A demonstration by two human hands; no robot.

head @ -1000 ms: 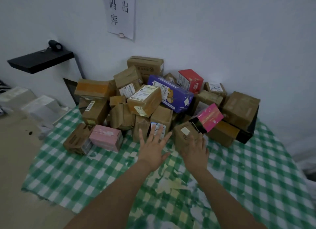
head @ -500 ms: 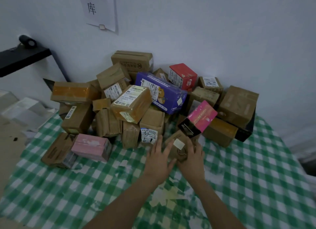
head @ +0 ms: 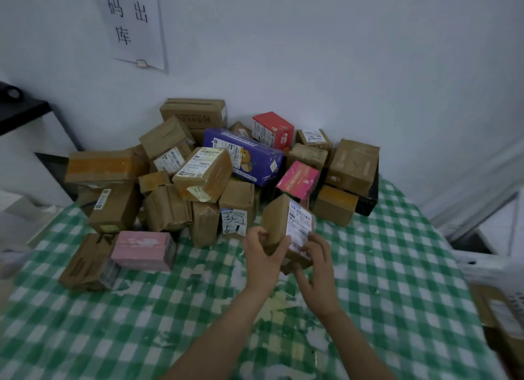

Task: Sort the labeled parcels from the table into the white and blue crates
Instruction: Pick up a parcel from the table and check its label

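Left hand (head: 263,256) and right hand (head: 319,266) clamp a tipped-up brown parcel (head: 276,223) at five o'clock of the pile (head: 204,175) on the desk (head: 397,266); label-reading seems underway, so next comes choosing a crate, neither visible.

Both hands hold a small brown parcel (head: 276,223) above the green checked tablecloth (head: 397,266), the left hand (head: 262,255) gripping its plain side and the right hand (head: 317,262) its white-labelled face. Behind it, a heap of parcels (head: 204,175) lies against the wall.
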